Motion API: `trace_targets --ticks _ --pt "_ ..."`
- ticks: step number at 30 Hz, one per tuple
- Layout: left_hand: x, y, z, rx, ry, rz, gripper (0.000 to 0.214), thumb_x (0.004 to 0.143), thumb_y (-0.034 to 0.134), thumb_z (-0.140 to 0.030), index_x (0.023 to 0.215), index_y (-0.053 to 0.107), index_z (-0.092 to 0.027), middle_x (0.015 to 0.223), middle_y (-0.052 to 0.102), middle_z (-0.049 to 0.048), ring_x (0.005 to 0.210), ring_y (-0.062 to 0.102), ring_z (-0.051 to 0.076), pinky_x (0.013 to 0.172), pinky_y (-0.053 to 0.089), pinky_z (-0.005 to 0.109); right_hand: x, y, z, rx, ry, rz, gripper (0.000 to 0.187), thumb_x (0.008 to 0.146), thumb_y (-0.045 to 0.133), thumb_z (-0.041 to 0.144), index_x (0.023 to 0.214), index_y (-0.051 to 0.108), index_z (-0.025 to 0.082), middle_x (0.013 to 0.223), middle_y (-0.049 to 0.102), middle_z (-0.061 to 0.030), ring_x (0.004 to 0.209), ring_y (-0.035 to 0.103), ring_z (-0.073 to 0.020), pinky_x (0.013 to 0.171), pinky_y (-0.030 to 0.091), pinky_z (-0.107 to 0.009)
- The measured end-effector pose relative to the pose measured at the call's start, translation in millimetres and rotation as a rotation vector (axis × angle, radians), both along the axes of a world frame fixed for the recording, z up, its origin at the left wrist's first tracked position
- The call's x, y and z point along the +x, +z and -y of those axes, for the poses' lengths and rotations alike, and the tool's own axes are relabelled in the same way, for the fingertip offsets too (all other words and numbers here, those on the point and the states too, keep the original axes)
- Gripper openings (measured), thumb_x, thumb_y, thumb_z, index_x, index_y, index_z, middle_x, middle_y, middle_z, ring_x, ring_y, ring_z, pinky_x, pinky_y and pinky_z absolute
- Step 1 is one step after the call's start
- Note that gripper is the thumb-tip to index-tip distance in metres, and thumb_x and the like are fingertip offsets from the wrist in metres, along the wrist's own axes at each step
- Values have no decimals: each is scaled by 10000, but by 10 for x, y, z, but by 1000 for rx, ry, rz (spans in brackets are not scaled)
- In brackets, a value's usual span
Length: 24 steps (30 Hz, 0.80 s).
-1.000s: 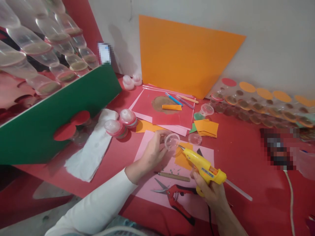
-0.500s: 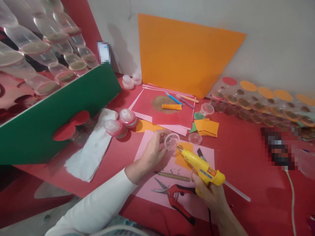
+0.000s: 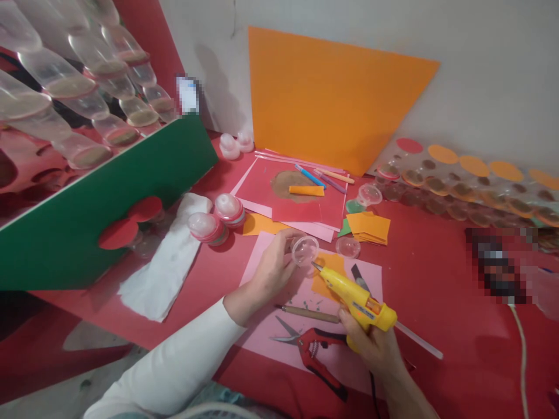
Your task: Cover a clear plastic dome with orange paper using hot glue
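Note:
My left hand (image 3: 271, 265) grips a small clear plastic cup (image 3: 305, 251) by its side, the round rim facing me. In my right hand (image 3: 371, 343) is a yellow hot glue gun (image 3: 358, 297), its metal nozzle close to the cup's lower right rim; whether it touches I cannot tell. A clear glue stick (image 3: 419, 340) sticks out of the gun's back. Below my hands, red-handled snips (image 3: 312, 349) and a wooden-handled tool (image 3: 310, 313) lie on a pink sheet (image 3: 262, 343). Another clear cup (image 3: 348, 247) rests behind the gun.
Orange paper pieces (image 3: 371, 227) are stacked behind the gun. Two lidded cups (image 3: 207, 228) and a white cloth (image 3: 166, 273) lie to the left, beside a green board (image 3: 109, 198). An orange board (image 3: 336, 99) leans on the wall. Rows of clear cups (image 3: 463, 192) stand at right.
The view has shifted slightly. The glue gun's nozzle has moved a little left and down along the cup's rim, while the left hand keeps its hold on the cup.

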State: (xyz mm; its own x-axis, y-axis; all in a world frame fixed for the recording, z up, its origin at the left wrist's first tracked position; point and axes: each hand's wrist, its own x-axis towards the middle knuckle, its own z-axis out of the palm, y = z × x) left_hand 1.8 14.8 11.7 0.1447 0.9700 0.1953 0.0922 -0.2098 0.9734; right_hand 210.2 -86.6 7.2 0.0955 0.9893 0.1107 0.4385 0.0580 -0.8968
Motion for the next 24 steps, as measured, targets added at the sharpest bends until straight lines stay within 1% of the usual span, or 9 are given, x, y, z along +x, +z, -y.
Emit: trace_targets --ticks 3,7,9,12,14,16,18,21,24 --pt "-19 -4 -14 85 6 -64 268 933 678 -298 1168 577 -218 1148 733 105 1030 728 242 889 590 382 -13 28 -20 4 3 -39 248 987 645 392 806 720 240 676 697 -31 559 694 -205 522 609 -282" --pt "-25 -18 -19 100 10 -91 262 936 671 -291 1171 585 -213 1145 725 108 1026 717 245 890 582 383 -11 29 -26 25 20 -77 221 1003 628 426 949 760 258 866 765 -71 755 766 -238 706 676 -339" --pt "-25 -30 -20 112 20 -91 263 929 665 -271 1172 584 -213 1144 725 109 1026 716 243 888 579 379 -5 9 -9 25 12 -92 207 997 643 432 962 755 262 898 768 -80 798 767 -245 730 678 -348" --pt "-27 -41 -21 109 21 -98 270 914 662 -239 1172 586 -217 1155 728 110 1035 717 244 884 580 382 4 -24 28 -5 -2 -133 179 979 675 425 956 739 259 874 760 -72 764 753 -238 687 664 -334" --pt "-29 -40 -21 89 19 -108 278 906 666 -234 1172 589 -217 1168 728 114 1045 717 250 886 581 390 7 -32 44 -30 -28 -157 186 972 689 432 964 719 249 864 762 -69 766 753 -238 700 663 -333" --pt "-28 -35 -20 80 20 -109 279 902 668 -235 1170 590 -215 1168 728 115 1049 717 253 890 583 396 5 -19 46 -55 -65 -161 226 959 709 460 990 701 236 860 762 -73 765 748 -241 709 664 -335" --pt "-25 -29 -17 75 18 -102 278 905 669 -238 1170 590 -212 1168 726 116 1055 716 253 899 582 396 -7 10 40 -74 -84 -162 276 942 725 501 986 691 231 829 746 -69 723 728 -237 672 659 -327" --pt "-22 -24 -8 55 9 -79 281 912 674 -259 1175 589 -208 1182 720 121 1072 712 255 920 578 398 -41 58 38 -100 -94 -183 295 936 723 533 905 690 241 767 726 -54 678 722 -239 620 656 -327" --pt "-21 -13 1 34 5 -55 293 906 689 -284 1172 589 -210 1189 715 122 1080 708 262 932 578 403 -71 78 51 -109 -111 -164 272 939 723 500 853 713 242 745 748 -56 672 749 -252 624 668 -344"
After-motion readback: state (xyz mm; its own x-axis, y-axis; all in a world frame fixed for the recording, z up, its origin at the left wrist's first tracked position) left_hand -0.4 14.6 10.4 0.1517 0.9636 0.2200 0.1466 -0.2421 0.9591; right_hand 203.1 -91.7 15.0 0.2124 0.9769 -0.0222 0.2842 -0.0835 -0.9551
